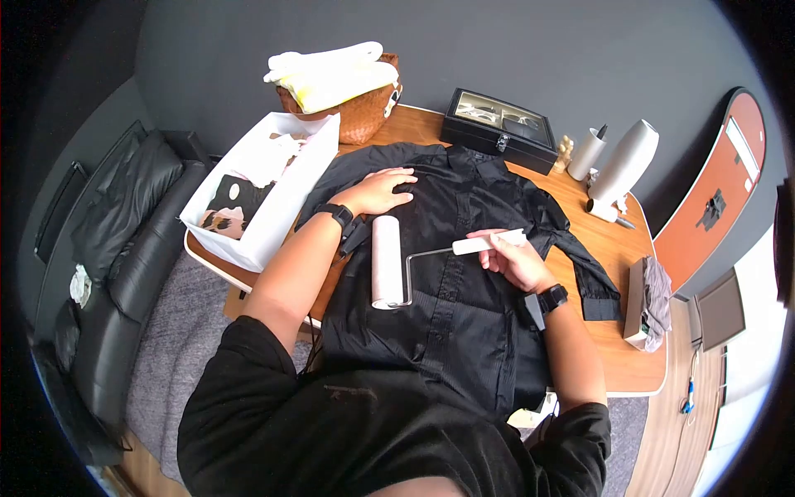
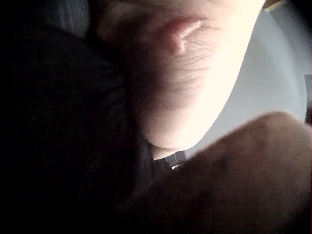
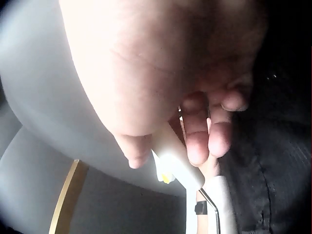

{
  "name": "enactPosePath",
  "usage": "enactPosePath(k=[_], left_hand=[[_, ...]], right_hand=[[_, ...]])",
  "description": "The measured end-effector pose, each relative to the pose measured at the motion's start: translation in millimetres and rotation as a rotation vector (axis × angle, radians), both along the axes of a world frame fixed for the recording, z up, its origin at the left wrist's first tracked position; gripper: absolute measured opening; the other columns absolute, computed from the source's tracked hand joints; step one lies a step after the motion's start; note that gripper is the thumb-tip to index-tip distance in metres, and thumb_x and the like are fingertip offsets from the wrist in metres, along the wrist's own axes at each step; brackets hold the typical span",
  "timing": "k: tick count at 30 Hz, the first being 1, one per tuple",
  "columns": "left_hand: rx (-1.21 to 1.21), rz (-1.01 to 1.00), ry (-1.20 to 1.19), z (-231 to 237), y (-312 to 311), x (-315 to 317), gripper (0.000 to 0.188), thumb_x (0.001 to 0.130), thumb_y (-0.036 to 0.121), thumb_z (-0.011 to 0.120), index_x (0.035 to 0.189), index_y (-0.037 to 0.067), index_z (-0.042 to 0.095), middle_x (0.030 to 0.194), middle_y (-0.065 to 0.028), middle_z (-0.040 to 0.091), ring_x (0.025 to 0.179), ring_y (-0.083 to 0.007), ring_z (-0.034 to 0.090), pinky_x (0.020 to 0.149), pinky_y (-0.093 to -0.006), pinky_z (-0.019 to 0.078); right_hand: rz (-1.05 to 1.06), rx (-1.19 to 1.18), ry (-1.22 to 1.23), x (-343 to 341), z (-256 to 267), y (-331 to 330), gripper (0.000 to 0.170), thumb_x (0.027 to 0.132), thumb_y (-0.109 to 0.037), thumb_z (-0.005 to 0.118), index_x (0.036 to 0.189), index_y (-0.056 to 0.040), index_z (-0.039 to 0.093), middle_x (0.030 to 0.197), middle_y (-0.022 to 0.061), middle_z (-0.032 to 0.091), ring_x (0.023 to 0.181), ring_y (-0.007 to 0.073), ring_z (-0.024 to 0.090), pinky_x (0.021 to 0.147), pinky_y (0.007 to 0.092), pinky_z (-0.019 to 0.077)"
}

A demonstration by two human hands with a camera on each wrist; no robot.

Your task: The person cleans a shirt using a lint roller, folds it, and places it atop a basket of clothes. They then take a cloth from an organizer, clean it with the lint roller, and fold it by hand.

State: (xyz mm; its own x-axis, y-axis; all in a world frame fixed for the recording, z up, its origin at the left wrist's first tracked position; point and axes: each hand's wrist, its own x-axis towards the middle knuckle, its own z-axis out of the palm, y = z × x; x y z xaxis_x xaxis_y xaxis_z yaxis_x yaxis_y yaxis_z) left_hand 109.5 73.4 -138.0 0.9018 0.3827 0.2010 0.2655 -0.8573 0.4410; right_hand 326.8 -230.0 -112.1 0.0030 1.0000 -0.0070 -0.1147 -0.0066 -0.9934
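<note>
Head view: my right grip (image 1: 513,261) has the lint roller (image 1: 386,261) by its white handle (image 1: 472,244), the pale cylinder over the faintly striped black shirt (image 1: 476,331) spread on the table (image 1: 633,257), and my left grip (image 1: 373,193) lies flat on the cloth, fingers extended; I'd pin it there and roll in light, even strokes so nothing bunches. Left wrist gives me skin and murk, its fingers unreadable. Right wrist: thumb and fingers wrap the handle, slim metal rod (image 3: 217,219) beyond, and a loose wrist should roll rather than drag.
</note>
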Motion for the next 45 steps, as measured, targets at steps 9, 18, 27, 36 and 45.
enactPosePath(k=[9, 18, 27, 36, 45], left_hand=[[-0.013, -0.006, 0.011, -0.3, 1.3, 0.7, 0.052, 0.102, 0.037, 0.062, 0.148, 0.013, 0.056, 0.163, -0.0121, 0.043, 0.153, -0.031, 0.035, 0.125, -0.0475, 0.0273], [-0.022, -0.009, 0.014, 2.2, 0.5, -0.3, 0.052, 0.102, 0.038, 0.062, 0.148, 0.013, 0.056, 0.164, -0.0116, 0.042, 0.154, -0.0307, 0.034, 0.125, -0.049, 0.0265], [-0.01, 0.001, 0.021, 4.2, -3.3, -0.1, 0.053, 0.102, 0.038, 0.062, 0.148, 0.012, 0.056, 0.164, -0.0121, 0.042, 0.153, -0.0307, 0.035, 0.124, -0.0492, 0.0277], [-0.004, -0.013, -0.001, 0.7, 0.1, 0.0, 0.052, 0.102, 0.036, 0.063, 0.147, 0.012, 0.057, 0.163, -0.0127, 0.043, 0.153, -0.0322, 0.035, 0.125, -0.0466, 0.028], [0.004, -0.005, -0.002, -1.0, 1.1, 1.5, 0.052, 0.102, 0.037, 0.063, 0.147, 0.012, 0.057, 0.163, -0.0123, 0.043, 0.153, -0.0318, 0.035, 0.125, -0.0468, 0.0278]], right_hand=[[-0.395, -0.003, 0.209, 82.1, -7.3, -19.0, 0.026, 0.103, -0.026, 0.063, 0.104, -0.0002, 0.069, 0.094, 0.0079, 0.074, 0.072, 0.0107, 0.063, 0.064, 0.0246, 0.0508], [-0.563, 0.057, 0.353, 119.7, -14.2, -27.3, 0.025, 0.102, -0.028, 0.063, 0.089, -0.0063, 0.065, 0.075, 0.0015, 0.064, 0.061, 0.0096, 0.056, 0.056, 0.0244, 0.0442], [-0.486, -0.067, -0.185, 93.0, -7.4, -19.5, 0.032, 0.1, -0.038, 0.069, 0.089, -0.0086, 0.07, 0.074, 0.0004, 0.067, 0.063, 0.0089, 0.058, 0.057, 0.0248, 0.0427], [-0.636, -0.03, 0.037, 110.6, -10.6, -21.9, 0.023, 0.099, -0.032, 0.067, 0.09, -0.0103, 0.068, 0.07, -0.0005, 0.063, 0.059, 0.0096, 0.057, 0.056, 0.0248, 0.0441], [-0.888, 0.048, 0.133, 169.0, -10.0, -59.8, 0.019, 0.097, -0.028, 0.063, 0.089, -0.0113, 0.06, 0.068, -0.0025, 0.053, 0.049, 0.01, 0.048, 0.044, 0.0247, 0.0367]])
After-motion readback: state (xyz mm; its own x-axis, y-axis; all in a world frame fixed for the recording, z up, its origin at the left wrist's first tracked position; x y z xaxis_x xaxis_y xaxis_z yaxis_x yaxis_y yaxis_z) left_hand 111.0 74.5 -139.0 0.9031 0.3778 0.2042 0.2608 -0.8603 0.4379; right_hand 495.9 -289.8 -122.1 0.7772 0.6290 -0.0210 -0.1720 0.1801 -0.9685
